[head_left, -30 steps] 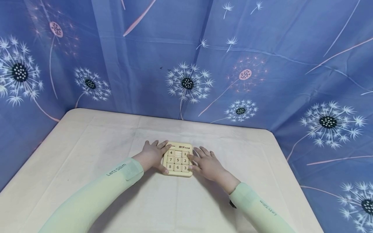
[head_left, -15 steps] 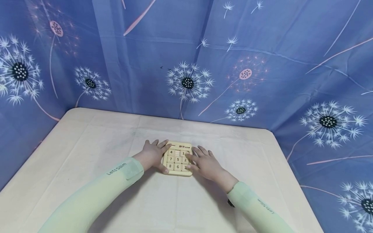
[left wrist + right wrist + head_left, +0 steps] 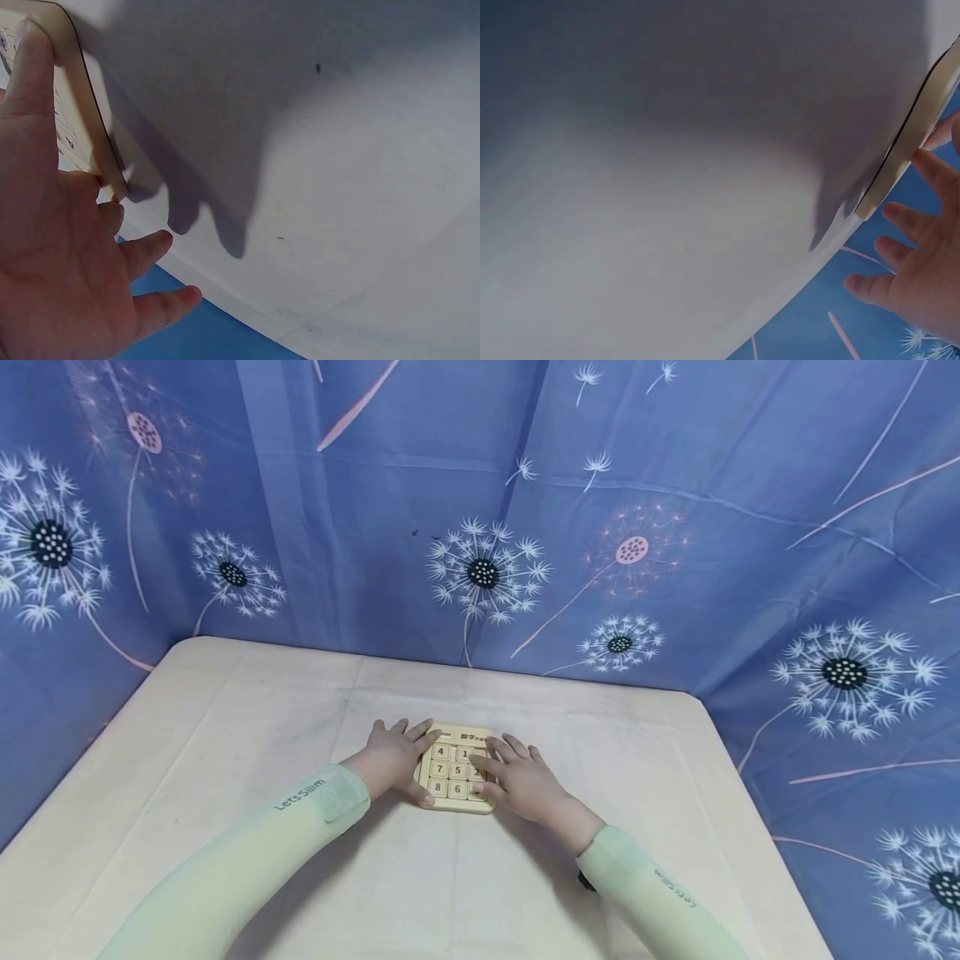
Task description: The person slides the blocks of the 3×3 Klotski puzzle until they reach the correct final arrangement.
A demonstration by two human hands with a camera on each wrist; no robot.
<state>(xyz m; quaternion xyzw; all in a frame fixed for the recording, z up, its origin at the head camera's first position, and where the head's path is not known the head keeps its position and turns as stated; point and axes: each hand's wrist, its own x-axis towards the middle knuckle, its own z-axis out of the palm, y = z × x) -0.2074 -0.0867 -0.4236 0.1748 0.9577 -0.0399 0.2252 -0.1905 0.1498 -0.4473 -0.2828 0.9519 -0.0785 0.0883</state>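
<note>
a cloth-walled nook

blue fabric [image 3: 360,543] printed with white and pink dandelions [image 3: 482,574] hangs in folds on three sides of a pale, round-cornered table [image 3: 262,710], its surface lined with creases. the close-set fabric marks a screened-off corner or booth; whether in a home, studio or office cannot be told.

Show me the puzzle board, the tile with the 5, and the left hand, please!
Puzzle board [image 3: 459,807]: head view, on its near rim.
Tile with the 5 [image 3: 457,770]: head view, on its numbered face.
Left hand [image 3: 393,760]: head view, on the back of the hand.
</note>
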